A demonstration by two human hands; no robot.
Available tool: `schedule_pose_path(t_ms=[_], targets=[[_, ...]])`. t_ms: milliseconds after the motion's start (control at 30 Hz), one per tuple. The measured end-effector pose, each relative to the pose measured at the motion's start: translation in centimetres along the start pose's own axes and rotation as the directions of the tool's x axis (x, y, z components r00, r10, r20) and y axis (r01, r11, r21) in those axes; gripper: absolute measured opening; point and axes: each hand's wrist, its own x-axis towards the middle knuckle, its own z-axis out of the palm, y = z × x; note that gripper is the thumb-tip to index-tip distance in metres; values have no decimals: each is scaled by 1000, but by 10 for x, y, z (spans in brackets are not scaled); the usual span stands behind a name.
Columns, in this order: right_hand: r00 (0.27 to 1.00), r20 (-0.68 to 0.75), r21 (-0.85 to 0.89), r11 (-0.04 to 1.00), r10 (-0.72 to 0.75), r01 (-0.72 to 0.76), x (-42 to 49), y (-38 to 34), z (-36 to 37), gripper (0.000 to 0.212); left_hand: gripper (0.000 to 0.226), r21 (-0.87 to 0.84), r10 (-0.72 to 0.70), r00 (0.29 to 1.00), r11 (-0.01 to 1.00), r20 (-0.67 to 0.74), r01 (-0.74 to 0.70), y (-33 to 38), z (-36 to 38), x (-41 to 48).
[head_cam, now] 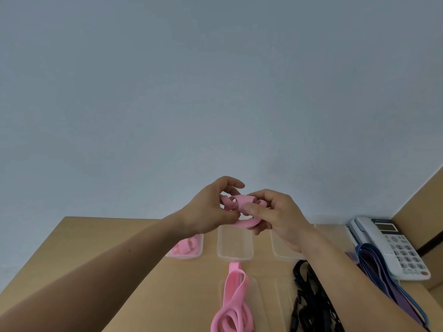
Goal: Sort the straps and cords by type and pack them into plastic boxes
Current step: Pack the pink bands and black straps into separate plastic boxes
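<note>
Left hand (208, 212) pinches 1 looped pink strap (241, 202) between thumb and curled fingers, raised above the table (107, 259). Right hand (275, 219), at 3 o'clock of it, grips the same strap, thumb on top and fingers curled under the lower loop. Strap is in the air and touches no box. At 7 o'clock of the hands, left plastic box (201, 245) holds coiled pink straps (184, 248). At 6 o'clock sits the see-through middle plastic box (235, 245). Further toward 6, a loose pink strap pile (233, 300) lies on the table just in front of it. At 5 o'clock, right plastic box (282, 252) is partly hidden by the right wrist. Black cords (309, 305) lie tangled at 5 o'clock, partly under the right forearm. Blue and purple straps (369, 259) drape against a white telephone (393, 243) at 4 o'clock.
</note>
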Motion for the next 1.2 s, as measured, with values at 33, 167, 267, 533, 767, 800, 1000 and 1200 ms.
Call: schedule_pose_path(t_ms=[33, 167, 267, 533, 767, 800, 1000, 1200], targets=[[1000, 5, 15, 1000, -14, 14, 0, 0, 0, 16, 49, -60, -44, 999, 997, 17, 44, 0, -1, 0], [999, -35, -20, 999, -41, 40, 2, 4, -1, 32, 40, -286, -151, 977, 939, 153, 190, -2, -6, -1], [997, -39, -72, 996, -62, 59, 3, 9, 2, 38, 37, -351, -197, 968, 905, 154, 240, -4, -6, 0], [990, -31, -174, 976, -138, 130, 7, 14, 15, 41, 28, -410, -228, 966, 875, 119, 257, -14, -14, -2], [977, -8, -401, 896, -214, 193, 12, 22, 37, 52, 12, -435, -301, 952, 850, 62, 297, -29, -25, -1], [967, -5, -497, 839, -256, 220, 13, 24, 41, 53, 9, -453, -315, 945, 833, 83, 318, -33, -28, -1], [927, 59, -747, 600, -370, 287, 17, 39, 52, 42, 11, -430, -379, 907, 799, 183, 420, -57, -33, 1], [934, 43, -830, 508, -354, 231, 17, 64, 42, 28, 12, -344, -384, 885, 820, 263, 458, -83, -13, 17]])
